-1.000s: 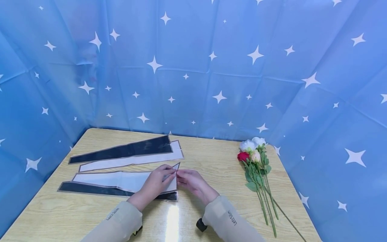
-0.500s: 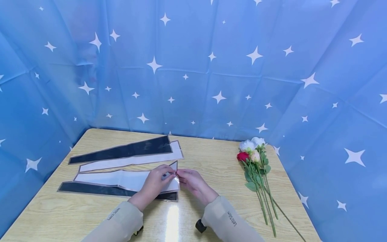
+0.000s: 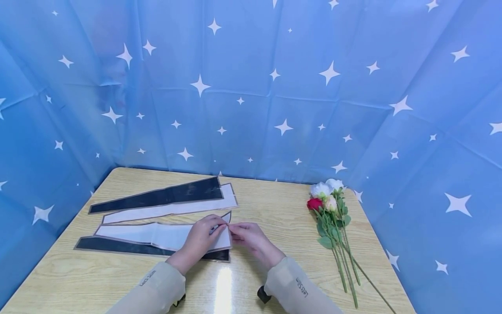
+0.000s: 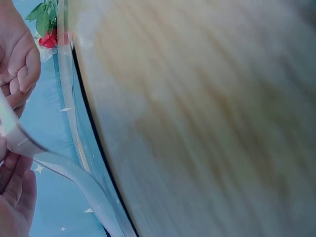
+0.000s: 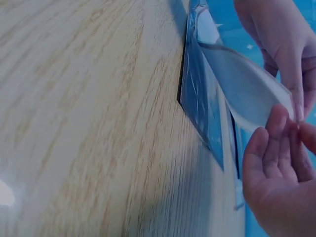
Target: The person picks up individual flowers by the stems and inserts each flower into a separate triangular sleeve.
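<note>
A tapered white flower-wrapping sleeve (image 3: 168,235) with a thin dark border lies on the table at left centre, its wide right end lifted. My left hand (image 3: 201,235) reaches over that end and pinches its edge between thumb and fingers. From the right, my right hand (image 3: 255,242) pinches the same edge, so the fingertips of both hands meet there. The right wrist view shows the raised sheet (image 5: 252,94) bowing up from the table toward both hands. Beneath it, a black sleeve (image 3: 121,245) sticks out on the near side.
Behind the held sleeve lie another black sleeve (image 3: 164,195) and a white sleeve (image 3: 176,206), overlapping. Artificial flowers, among them a red rose (image 3: 315,203) and white blooms (image 3: 320,189), lie at the right with long stems. A blue starred curtain (image 3: 251,87) surrounds the table (image 3: 282,209).
Both hands stay almost in place at the sleeve's edge. The raised corner beside the fingertips shifts and bends slightly. Black and white sleeves behind and the flowers lie as before.
</note>
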Demonstrator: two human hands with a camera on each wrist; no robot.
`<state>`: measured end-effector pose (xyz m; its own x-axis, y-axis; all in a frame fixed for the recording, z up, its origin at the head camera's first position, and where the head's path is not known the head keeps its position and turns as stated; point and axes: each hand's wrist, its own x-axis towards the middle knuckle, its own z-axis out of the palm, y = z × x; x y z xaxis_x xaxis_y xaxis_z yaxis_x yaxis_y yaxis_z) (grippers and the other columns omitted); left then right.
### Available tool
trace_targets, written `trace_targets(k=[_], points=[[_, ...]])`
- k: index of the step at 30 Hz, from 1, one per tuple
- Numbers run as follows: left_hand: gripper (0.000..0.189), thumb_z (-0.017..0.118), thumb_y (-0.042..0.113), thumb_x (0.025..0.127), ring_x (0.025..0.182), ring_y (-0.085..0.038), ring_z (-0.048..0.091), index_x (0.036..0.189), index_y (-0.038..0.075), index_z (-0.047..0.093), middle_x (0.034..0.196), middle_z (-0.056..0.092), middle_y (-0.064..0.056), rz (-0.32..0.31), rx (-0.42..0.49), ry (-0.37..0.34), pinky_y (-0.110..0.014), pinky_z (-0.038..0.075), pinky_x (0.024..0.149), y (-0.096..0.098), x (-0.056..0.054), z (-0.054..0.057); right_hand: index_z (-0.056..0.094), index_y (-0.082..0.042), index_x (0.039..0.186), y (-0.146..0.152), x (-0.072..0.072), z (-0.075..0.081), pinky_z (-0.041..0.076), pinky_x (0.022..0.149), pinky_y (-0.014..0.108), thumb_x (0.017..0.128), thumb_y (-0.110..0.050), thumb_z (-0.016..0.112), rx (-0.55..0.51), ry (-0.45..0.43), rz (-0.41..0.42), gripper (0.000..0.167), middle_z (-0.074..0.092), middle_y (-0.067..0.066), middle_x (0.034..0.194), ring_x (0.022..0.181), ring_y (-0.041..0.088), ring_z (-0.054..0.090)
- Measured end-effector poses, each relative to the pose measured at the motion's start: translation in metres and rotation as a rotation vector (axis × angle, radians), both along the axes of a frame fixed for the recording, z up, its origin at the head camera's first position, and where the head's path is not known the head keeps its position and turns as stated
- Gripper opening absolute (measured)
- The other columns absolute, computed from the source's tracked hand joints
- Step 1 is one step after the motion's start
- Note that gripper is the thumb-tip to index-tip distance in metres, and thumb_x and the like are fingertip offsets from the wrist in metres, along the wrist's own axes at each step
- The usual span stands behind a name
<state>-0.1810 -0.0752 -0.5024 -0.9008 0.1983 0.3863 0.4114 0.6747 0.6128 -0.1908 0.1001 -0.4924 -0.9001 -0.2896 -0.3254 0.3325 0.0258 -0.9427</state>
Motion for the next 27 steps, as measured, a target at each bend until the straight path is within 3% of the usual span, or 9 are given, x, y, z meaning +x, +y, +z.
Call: trace_targets(k=[8,15,20,27], points=[[0.011,0.064,0.024,0.091,0.088,-0.008,0.064,0.096,0.021,0.074,0.097,0.067,0.008,-0.02,-0.008,0.014,-0.027,0.055,0.074,0.002,-0.001,-0.003,0.061,0.011,0.114,0.0,0.001,0.004,0.055,0.084,0.033,0.093,-0.015,0.06,-0.035,0.004,-0.002,0.033,0.069,0.0,0.087,0.08,0.009,0.064],[0.011,0.066,0.018,0.09,0.084,-0.008,0.065,0.096,0.017,0.075,0.096,0.067,0.006,-0.038,-0.006,0.047,-0.025,0.055,0.072,0.003,-0.001,-0.002,0.064,0.008,0.108,-0.001,-0.002,-0.005,0.055,0.076,0.026,0.092,-0.015,0.062,-0.098,-0.021,-0.023,0.028,0.067,-0.003,0.077,0.073,0.008,0.064],[0.011,0.067,0.017,0.089,0.084,-0.008,0.065,0.097,0.017,0.074,0.097,0.067,0.005,-0.044,0.015,0.057,-0.024,0.055,0.072,0.004,0.0,-0.003,0.065,0.006,0.105,0.001,-0.002,-0.006,0.055,0.074,0.024,0.091,-0.013,0.062,-0.129,-0.035,-0.02,0.024,0.067,-0.003,0.075,0.071,0.008,0.064],[0.011,0.066,0.019,0.09,0.087,-0.009,0.065,0.097,0.017,0.074,0.097,0.067,0.005,-0.041,0.026,0.076,-0.024,0.056,0.071,0.003,0.0,-0.004,0.062,0.008,0.111,0.002,-0.003,-0.009,0.054,0.074,0.023,0.093,-0.01,0.058,-0.17,-0.066,-0.004,0.026,0.069,-0.001,0.079,0.075,0.008,0.065]])
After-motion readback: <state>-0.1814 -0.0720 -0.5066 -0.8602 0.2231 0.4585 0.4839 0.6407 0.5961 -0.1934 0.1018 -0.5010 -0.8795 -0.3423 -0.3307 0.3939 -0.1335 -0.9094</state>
